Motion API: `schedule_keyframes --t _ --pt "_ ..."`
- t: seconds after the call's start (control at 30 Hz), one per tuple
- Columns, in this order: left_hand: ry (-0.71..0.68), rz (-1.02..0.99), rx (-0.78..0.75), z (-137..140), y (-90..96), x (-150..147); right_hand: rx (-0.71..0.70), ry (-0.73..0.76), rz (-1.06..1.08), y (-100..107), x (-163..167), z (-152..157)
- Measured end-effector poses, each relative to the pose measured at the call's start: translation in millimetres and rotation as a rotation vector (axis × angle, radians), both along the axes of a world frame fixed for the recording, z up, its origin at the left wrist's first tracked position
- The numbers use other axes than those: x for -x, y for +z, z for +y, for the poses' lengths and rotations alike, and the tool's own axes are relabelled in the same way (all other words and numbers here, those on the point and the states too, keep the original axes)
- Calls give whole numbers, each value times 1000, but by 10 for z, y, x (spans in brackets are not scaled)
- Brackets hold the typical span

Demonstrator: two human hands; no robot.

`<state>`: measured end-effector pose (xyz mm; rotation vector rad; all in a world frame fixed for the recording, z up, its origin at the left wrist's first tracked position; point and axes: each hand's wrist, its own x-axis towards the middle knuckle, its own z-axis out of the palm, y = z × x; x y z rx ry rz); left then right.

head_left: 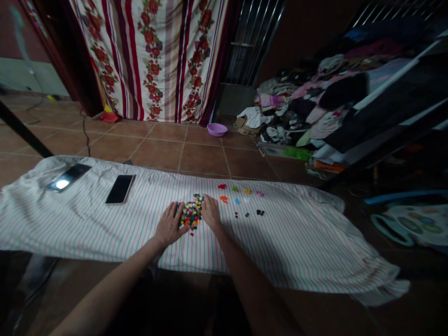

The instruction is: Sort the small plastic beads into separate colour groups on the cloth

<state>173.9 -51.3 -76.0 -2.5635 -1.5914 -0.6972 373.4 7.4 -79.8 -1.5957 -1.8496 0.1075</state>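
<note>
A heap of small multicoloured pieces (192,214), perhaps beads or tiny blocks, lies on the striped cloth (140,233) between my two hands. My left hand (171,224) rests flat along the heap's left side, fingers stretched and thumb apart. On the opposite side, my right hand (211,213) lies against the heap with its fingers slightly bent. Beyond it sit small single-colour groups: red pieces (222,186), green pieces (234,188), yellow pieces (247,191), purple pieces (259,193), orange pieces (224,199), blue pieces (237,201) and black pieces (260,213).
To the left on the cloth are a phone (120,189) and a dark, shiny flat device (68,178). Behind stand a purple basin (217,129) on the tiled floor, a flowered curtain (154,60) and a large clothes pile (301,102).
</note>
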Motion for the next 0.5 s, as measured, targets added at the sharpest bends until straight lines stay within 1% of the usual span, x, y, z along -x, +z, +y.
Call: schedule_keyframes --t 0.13,0.27,0.33,0.4,0.5 --pt "-126 -94 12 151 25 -84 45 68 -30 123 176 8" --pt "-247 -212 72 246 51 -129 72 143 0 251 248 -5" --pt "-244 -291 108 263 60 -129 89 203 24 313 240 -13" --pt "-210 -364 140 258 73 -119 104 308 43 366 214 -39" --pt "-187 -414 155 209 103 -83 61 462 50 414 141 -137"
